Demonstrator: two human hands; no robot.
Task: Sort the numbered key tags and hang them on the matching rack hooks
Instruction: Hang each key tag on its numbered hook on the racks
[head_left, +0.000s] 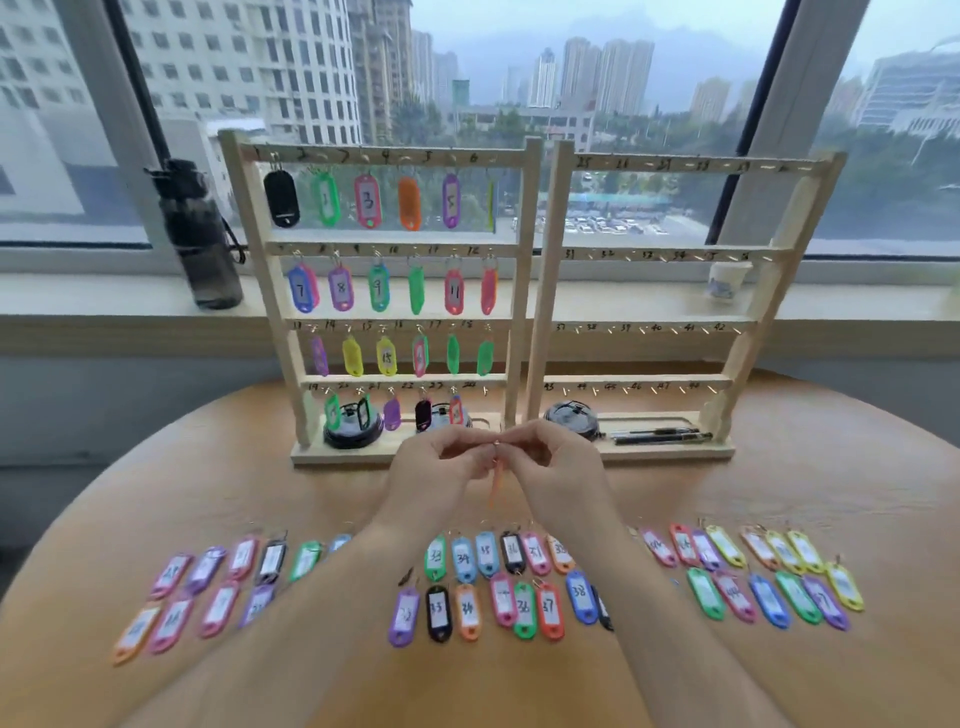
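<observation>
Pinching orange key tag (494, 486) ring (496, 443), left hand (434, 470) and right hand (558, 470) fingertips meet; tag dangles below them.

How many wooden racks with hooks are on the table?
2: the left rack, nearly full of hanging key tags, and the right rack beside it, holding none. None seems hidden.
</observation>
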